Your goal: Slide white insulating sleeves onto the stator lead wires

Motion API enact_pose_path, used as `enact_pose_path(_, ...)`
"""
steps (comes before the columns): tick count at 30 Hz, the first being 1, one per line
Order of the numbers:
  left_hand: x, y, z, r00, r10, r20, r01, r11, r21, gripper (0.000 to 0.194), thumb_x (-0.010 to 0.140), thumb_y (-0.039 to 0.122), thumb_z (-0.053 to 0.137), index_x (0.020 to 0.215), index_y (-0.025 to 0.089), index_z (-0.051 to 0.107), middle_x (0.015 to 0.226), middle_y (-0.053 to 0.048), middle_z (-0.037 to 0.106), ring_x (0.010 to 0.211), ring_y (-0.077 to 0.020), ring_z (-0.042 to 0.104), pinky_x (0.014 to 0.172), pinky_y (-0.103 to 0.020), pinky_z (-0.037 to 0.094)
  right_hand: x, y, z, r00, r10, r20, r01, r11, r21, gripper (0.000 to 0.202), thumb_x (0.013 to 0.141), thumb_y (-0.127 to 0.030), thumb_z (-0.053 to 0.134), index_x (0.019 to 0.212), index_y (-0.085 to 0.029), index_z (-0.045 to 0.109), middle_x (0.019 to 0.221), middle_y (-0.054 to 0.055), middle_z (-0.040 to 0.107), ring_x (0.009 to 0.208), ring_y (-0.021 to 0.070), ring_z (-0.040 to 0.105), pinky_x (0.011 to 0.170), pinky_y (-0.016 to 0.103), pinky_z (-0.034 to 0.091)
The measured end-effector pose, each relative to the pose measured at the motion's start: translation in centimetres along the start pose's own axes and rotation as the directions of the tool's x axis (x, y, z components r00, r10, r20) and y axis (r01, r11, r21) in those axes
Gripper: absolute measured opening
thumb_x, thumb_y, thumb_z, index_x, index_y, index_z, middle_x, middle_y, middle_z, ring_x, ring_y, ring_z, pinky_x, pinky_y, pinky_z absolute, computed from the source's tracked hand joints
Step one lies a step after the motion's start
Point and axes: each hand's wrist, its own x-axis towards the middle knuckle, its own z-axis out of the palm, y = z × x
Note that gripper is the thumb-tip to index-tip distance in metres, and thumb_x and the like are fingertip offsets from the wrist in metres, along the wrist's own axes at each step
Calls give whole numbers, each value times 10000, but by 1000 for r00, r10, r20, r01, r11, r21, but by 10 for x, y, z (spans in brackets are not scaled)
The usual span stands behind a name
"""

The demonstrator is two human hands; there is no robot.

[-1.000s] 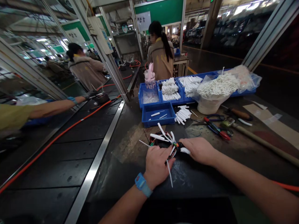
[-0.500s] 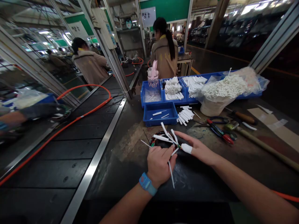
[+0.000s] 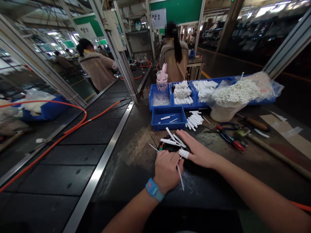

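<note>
A dark ring-shaped coil (image 3: 161,144) with coloured wires lies on the bench, partly hidden under both hands. White sleeves (image 3: 170,142) fan out from its top, and a thin white strip (image 3: 180,177) hangs below the knuckles of my left hand (image 3: 168,168). That hand is closed, its fingers curled around the near side of the coil and its leads. Across the coil's right side rests my right hand (image 3: 196,149), fingers stretched out and apart from the thumb. White tape wraps this thumb, whose tip meets my left fingers.
A shallow blue tray (image 3: 168,127) holds a few white pieces, beside loose white tubes (image 3: 194,120). Blue bins (image 3: 162,104) and a bag-lined bucket (image 3: 220,111) stand behind. Pliers (image 3: 230,138) and a hammer (image 3: 267,146) lie right; an orange hose (image 3: 102,113) crosses the conveyor at left.
My right hand has shifted left onto the coil, its taped thumb now at my left fingers and the upright sleeves lower. The person's arm at far left has gone from view.
</note>
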Motion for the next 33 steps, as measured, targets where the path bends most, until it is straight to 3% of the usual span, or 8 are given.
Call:
enact_pose_path(3, 0, 1, -3, 999, -22, 29, 22, 1000, 0, 348, 866, 303, 513, 1188, 173, 540, 924, -70, 667, 848, -216, 563, 831, -405, 396, -32, -5, 1, 980, 195, -34, -196, 980, -42, 624, 888, -373, 453, 1423, -131, 243, 1433, 159, 365, 1302, 267, 372, 1026, 432, 380)
enact_pose_path(6, 1, 1, -1, 998, -28, 57, 28, 1000, 12, 364, 873, 353, 522, 1201, 197, 541, 882, -61, 675, 783, -208, 563, 755, -397, 391, -47, -7, -1, 939, 338, 60, -321, 926, -197, 356, 913, -285, 362, 1226, -155, 469, 1102, 137, 638, 949, 260, 627, 780, 378, 491)
enact_pose_path(13, 3, -4, 3, 999, 7, 41, -9, 999, 45, 323, 901, 318, 494, 1186, 178, 556, 785, -39, 672, 709, -184, 552, 660, -364, 351, -8, 26, -14, 952, 170, 254, -53, 911, -409, 177, 913, -303, 410, 982, -179, 516, 866, 94, 666, 783, 246, 628, 622, 284, 377)
enact_pose_path(21, 2, -3, 9, 996, 55, -71, -51, 997, 58, 345, 871, 277, 543, 1193, 153, 538, 880, -35, 689, 749, -181, 561, 701, -367, 369, -14, 46, 13, 956, 137, 261, -54, 951, -305, 170, 917, -326, 415, 965, -172, 469, 778, 88, 661, 677, 218, 609, 573, 264, 339)
enact_pose_path(27, 4, -5, 11, 984, 115, -137, -102, 990, 100, 300, 831, 216, 596, 1129, 199, 575, 863, -2, 697, 710, -163, 561, 670, -346, 356, -18, 41, 19, 994, 79, 80, -63, 980, -189, 284, 875, -448, 494, 959, -178, 522, 769, 69, 657, 668, 191, 602, 595, 248, 391)
enact_pose_path(30, 5, -6, 10, 982, 133, -132, -119, 987, 108, 290, 831, 210, 595, 1120, 195, 578, 825, 4, 691, 693, -161, 556, 667, -340, 358, -18, 58, 3, 992, 44, -117, -59, 990, -129, 365, 762, -542, 604, 906, -209, 563, 800, 22, 645, 693, 161, 591, 624, 232, 434)
enact_pose_path(32, 6, -7, 10, 980, 140, -140, -126, 986, 106, 281, 835, 210, 589, 1115, 190, 579, 812, 4, 687, 684, -159, 556, 673, -338, 361, -19, 80, -22, 925, 102, -367, -152, 982, -111, 310, 812, -500, 538, 913, -207, 559, 826, 26, 622, 714, 160, 577, 644, 248, 449)
enact_pose_path(33, 6, -7, 11, 978, 143, -149, -128, 986, 109, 275, 835, 209, 587, 1110, 189, 581, 807, 4, 685, 680, -158, 556, 674, -338, 362, -20, 93, -38, 846, 145, -513, -224, 970, -94, 276, 863, -448, 460, 937, -196, 545, 841, 40, 605, 724, 166, 567, 652, 268, 452)
